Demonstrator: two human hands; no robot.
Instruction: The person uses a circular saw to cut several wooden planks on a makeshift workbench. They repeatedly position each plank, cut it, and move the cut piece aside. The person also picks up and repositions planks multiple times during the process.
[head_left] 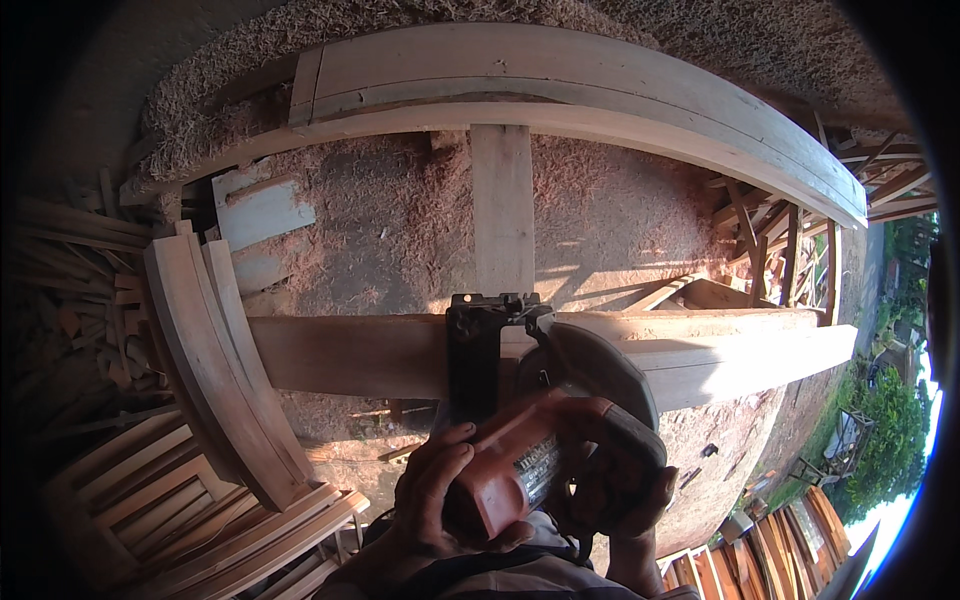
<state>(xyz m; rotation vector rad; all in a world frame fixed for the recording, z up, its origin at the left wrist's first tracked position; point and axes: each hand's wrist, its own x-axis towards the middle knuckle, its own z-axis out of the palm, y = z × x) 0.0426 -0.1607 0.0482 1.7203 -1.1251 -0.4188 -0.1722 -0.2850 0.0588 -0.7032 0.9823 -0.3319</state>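
Observation:
A red and grey circular saw [545, 420] sits on a long wooden plank [350, 355] that runs left to right across the middle. Its black base plate [473, 350] lies flat on the plank. My left hand [435, 495] grips the saw's red motor body. My right hand [640, 500] is wrapped around the rear handle under the grey blade guard [590, 365]. The blade itself is hidden by the guard.
The plank rests on a thick curved timber [215, 360] at the left. A second long beam [560, 90] lies across the back, joined by a short crosspiece [502, 205]. Sawdust [390, 220] covers the ground. Stacked slats [180, 500] lie lower left, wooden frames [790, 250] at right.

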